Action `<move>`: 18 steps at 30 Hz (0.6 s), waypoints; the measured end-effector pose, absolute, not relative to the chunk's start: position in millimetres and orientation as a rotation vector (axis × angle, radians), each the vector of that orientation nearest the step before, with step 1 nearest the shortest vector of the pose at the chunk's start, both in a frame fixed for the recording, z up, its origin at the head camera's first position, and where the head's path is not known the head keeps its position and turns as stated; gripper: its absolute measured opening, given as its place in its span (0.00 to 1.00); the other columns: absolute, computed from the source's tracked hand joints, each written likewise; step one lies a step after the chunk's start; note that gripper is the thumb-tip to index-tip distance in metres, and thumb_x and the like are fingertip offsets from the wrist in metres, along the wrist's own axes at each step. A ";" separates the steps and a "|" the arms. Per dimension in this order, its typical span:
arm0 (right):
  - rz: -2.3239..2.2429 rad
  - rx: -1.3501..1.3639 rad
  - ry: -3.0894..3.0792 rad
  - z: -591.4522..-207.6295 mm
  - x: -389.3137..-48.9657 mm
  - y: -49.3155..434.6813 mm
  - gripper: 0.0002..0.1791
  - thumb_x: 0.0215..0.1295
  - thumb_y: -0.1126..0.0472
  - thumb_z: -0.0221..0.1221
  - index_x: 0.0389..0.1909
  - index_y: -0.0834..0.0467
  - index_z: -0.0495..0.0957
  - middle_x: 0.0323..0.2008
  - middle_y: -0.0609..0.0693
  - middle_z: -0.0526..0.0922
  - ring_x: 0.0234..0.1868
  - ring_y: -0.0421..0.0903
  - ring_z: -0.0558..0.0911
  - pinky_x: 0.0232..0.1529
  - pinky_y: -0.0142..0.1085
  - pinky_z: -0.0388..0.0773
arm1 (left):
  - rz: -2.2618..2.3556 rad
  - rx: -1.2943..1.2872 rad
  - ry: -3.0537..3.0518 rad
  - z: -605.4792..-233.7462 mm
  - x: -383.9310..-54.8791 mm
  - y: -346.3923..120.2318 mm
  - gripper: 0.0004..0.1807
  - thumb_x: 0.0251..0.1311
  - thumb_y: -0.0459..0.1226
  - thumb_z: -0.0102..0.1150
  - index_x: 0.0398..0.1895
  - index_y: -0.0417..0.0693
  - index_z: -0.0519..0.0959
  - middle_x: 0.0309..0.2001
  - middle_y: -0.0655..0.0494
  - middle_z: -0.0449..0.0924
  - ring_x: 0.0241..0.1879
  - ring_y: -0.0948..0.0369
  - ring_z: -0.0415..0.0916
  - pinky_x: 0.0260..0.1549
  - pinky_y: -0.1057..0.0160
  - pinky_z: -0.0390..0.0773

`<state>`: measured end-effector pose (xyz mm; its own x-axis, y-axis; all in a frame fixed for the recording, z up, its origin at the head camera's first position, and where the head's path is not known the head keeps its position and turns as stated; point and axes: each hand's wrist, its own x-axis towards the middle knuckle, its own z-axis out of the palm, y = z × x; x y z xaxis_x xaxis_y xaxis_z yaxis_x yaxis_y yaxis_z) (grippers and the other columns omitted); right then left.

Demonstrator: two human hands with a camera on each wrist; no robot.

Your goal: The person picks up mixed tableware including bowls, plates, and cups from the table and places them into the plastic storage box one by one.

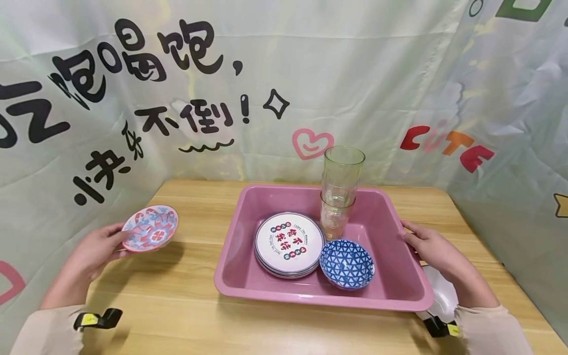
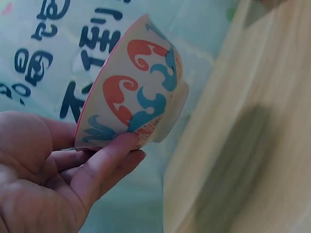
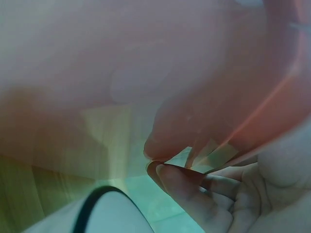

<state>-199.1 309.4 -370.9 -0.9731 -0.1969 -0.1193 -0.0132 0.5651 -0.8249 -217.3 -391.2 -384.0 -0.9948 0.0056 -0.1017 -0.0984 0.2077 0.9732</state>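
Observation:
My left hand (image 1: 99, 249) pinches the edge of a small bowl (image 1: 151, 229) patterned in red and blue. The bowl is held above the table on the left, with its shadow below; in the left wrist view its outside and foot ring show, tilted. At the right side of a pink basin (image 1: 301, 298), my right hand (image 1: 432, 249) grips the rim. Inside the basin lie a stack of white plates (image 1: 290, 244) with printed lettering, a blue-and-white bowl (image 1: 347, 265) and stacked clear greenish glasses (image 1: 341, 190). Reflections on the basin wall blur the right wrist view.
A white dish (image 1: 439, 296) stands on the table right of the basin, partly behind my right wrist; its dark rim shows in the right wrist view. The wooden table (image 1: 195, 305) is bounded by a printed cloth backdrop (image 1: 266, 59) behind and at the sides.

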 end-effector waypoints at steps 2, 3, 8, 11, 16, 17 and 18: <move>-1.361 -0.182 2.599 -371.5 -199.7 310.0 0.32 0.80 0.55 0.42 0.73 0.72 0.48 0.37 0.57 0.80 0.33 0.44 0.79 0.34 0.38 0.81 | 1.916 -0.053 2.375 -377.7 -220.1 -384.4 0.37 0.74 0.35 0.48 0.69 0.16 0.42 0.32 0.55 0.81 0.30 0.63 0.81 0.31 0.66 0.84; -1.358 -0.177 2.600 -371.7 -199.9 310.3 0.33 0.80 0.55 0.42 0.73 0.72 0.48 0.37 0.57 0.80 0.33 0.43 0.79 0.34 0.38 0.81 | 1.913 -0.037 2.375 -374.4 -221.5 -380.9 0.37 0.74 0.35 0.48 0.69 0.16 0.42 0.33 0.55 0.81 0.30 0.63 0.81 0.32 0.66 0.84; -1.351 -0.175 2.603 -371.2 -200.6 310.2 0.33 0.79 0.54 0.43 0.73 0.72 0.48 0.36 0.56 0.80 0.33 0.43 0.79 0.33 0.38 0.81 | 1.846 0.041 2.431 -355.1 -227.2 -361.7 0.35 0.74 0.36 0.47 0.68 0.17 0.46 0.35 0.55 0.79 0.32 0.64 0.81 0.35 0.66 0.84; -1.345 -0.181 2.600 -370.1 -200.2 309.9 0.33 0.79 0.54 0.43 0.73 0.72 0.48 0.36 0.56 0.80 0.33 0.44 0.79 0.33 0.38 0.81 | 1.769 0.077 2.485 -343.3 -230.6 -349.5 0.34 0.75 0.38 0.45 0.69 0.18 0.48 0.38 0.54 0.78 0.34 0.65 0.80 0.37 0.66 0.84; -1.355 -0.205 2.590 -368.0 -199.7 312.0 0.33 0.79 0.54 0.44 0.73 0.72 0.49 0.41 0.59 0.81 0.36 0.46 0.81 0.36 0.39 0.82 | 1.711 0.113 2.513 -326.9 -237.8 -329.3 0.33 0.75 0.38 0.46 0.70 0.22 0.51 0.41 0.51 0.76 0.35 0.65 0.80 0.39 0.65 0.83; -1.357 -0.208 2.587 -367.8 -199.8 313.0 0.33 0.79 0.54 0.44 0.73 0.72 0.50 0.43 0.61 0.81 0.37 0.46 0.82 0.37 0.38 0.83 | 1.706 0.123 2.512 -323.9 -239.5 -325.2 0.33 0.74 0.38 0.47 0.70 0.22 0.51 0.41 0.50 0.76 0.35 0.65 0.80 0.40 0.65 0.83; -1.361 -0.218 2.579 -368.0 -199.7 313.9 0.33 0.79 0.55 0.45 0.72 0.72 0.50 0.45 0.62 0.81 0.39 0.47 0.83 0.37 0.38 0.83 | 1.708 0.132 2.507 -321.0 -241.2 -321.0 0.33 0.74 0.38 0.47 0.70 0.22 0.51 0.40 0.50 0.76 0.35 0.65 0.80 0.40 0.65 0.83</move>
<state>-199.7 313.9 -368.0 -0.9655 -0.2300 -0.1217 -0.0293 0.5608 -0.8274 -241.2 -321.0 -321.0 -0.9907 0.1309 -0.0380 0.0125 0.3649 0.9310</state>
